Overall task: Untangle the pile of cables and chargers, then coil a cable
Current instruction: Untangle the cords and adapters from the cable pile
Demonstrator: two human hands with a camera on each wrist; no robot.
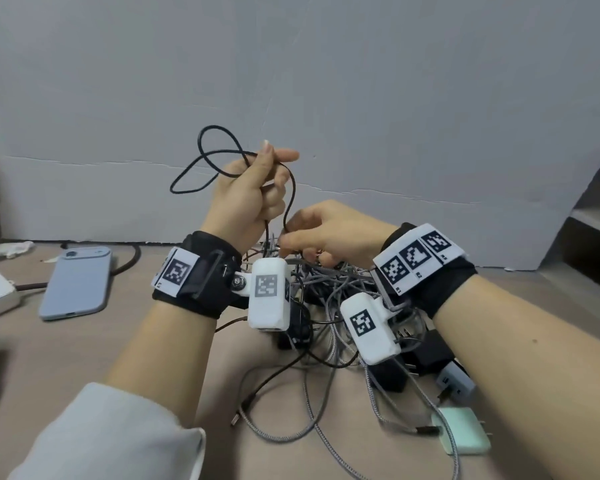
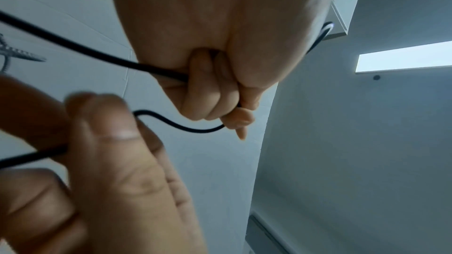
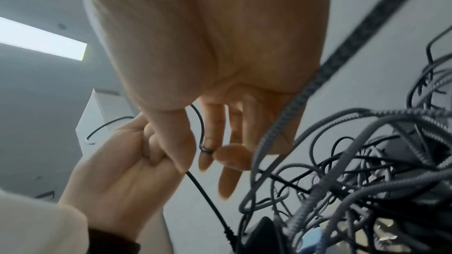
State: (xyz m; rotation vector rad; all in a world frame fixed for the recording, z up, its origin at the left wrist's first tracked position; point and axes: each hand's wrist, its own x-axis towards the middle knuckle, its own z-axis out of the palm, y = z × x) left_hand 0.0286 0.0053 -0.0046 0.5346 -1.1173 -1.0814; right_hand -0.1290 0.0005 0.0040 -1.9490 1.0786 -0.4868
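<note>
Closest to the person, a pale sleeve (image 1: 111,434) covers the left arm. The floor (image 1: 66,368) is tan and smooth. A green charger (image 1: 461,433) lies on it at the right, and a grey charger (image 1: 456,381) sits just past it. The pile (image 1: 329,306) of grey and black cables lies between the wrists. A blue phone (image 1: 78,284) lies flat on the left.

Above the pile, the right hand (image 1: 329,230) pinches the black cable (image 1: 290,199) with thumb and finger. The left hand (image 1: 253,192) is higher, with its fingers curled tight round the same cable. Loops of it stick out to the left.

Behind everything stands a grey wall (image 1: 395,98). A shelf (image 1: 596,220) is at the far right.
</note>
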